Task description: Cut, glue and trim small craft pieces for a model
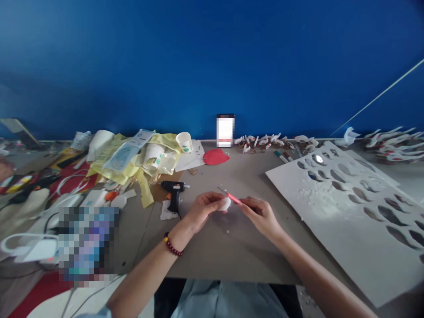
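Note:
Over the front middle of the grey table, my left hand [202, 211] pinches a small white piece [225, 204], possibly foam, between thumb and fingers. My right hand [262, 215] is closed round a red-handled craft knife [233, 198], its narrow blade pointing up and left. The knife is right by the white piece; whether the blade touches it I cannot tell. A tiny white crumb [228, 231] lies on the table below my hands. To the left of my left hand rests a black glue gun [174, 194], its nozzle pointing right.
On the right lies a large white sheet [331, 234] with leaf-shaped cutouts and white crumbs. White bird-like shapes [265, 140] line the wall, near an upright phone [225, 130] and a red piece [216, 157]. Paper cups [184, 142], yellow wrapping [145, 190] and cables crowd the left.

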The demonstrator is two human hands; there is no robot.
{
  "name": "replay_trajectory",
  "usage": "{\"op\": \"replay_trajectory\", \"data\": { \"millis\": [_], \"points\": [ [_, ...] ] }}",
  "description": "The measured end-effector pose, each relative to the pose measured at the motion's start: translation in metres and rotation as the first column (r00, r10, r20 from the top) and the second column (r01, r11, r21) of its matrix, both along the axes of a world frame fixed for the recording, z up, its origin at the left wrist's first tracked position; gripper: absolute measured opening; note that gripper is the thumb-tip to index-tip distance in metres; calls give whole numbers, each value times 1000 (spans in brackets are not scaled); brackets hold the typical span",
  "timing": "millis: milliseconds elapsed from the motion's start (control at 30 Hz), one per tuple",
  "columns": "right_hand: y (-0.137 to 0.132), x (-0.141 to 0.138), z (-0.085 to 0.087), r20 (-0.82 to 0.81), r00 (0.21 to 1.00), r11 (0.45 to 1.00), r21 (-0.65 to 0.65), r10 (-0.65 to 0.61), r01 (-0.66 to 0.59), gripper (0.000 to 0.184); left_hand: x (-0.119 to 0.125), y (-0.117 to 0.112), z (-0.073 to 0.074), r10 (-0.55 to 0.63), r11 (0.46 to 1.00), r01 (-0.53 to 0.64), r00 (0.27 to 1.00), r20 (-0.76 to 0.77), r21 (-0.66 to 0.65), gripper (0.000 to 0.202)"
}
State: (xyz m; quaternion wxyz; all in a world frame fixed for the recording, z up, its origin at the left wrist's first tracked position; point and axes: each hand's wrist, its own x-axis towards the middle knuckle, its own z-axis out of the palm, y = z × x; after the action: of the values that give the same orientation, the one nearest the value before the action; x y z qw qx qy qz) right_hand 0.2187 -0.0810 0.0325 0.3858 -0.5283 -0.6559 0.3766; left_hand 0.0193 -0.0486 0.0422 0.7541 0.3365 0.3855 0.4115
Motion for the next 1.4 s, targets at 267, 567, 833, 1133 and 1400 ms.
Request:
{"op": "replay_trajectory", "data": {
  "millis": [267,567,833,1133,1400],
  "points": [
    [0,0,-4,-141,985,988,-137,-96,77,38,-3,6,-6,139,987,-131,986,-88,91,34],
    [2,-4,-4,-312,942,947,-321,-122,16,42,1,3,-13,183,959,-118,952,-247,256,36],
    [2,-6,-8,-363,928,933,-356,-89,-50,38,4,-7,-6,102,920,64,913,-395,386,29],
    [3,-6,-6,-386,914,917,-397,-126,-41,34,3,-8,-6,35,879,169,909,-415,446,26],
    [4,-5,-8,-494,845,875,-480,-206,-68,35,4,-11,-1,178,726,255,828,-532,639,27]
  ]
}}
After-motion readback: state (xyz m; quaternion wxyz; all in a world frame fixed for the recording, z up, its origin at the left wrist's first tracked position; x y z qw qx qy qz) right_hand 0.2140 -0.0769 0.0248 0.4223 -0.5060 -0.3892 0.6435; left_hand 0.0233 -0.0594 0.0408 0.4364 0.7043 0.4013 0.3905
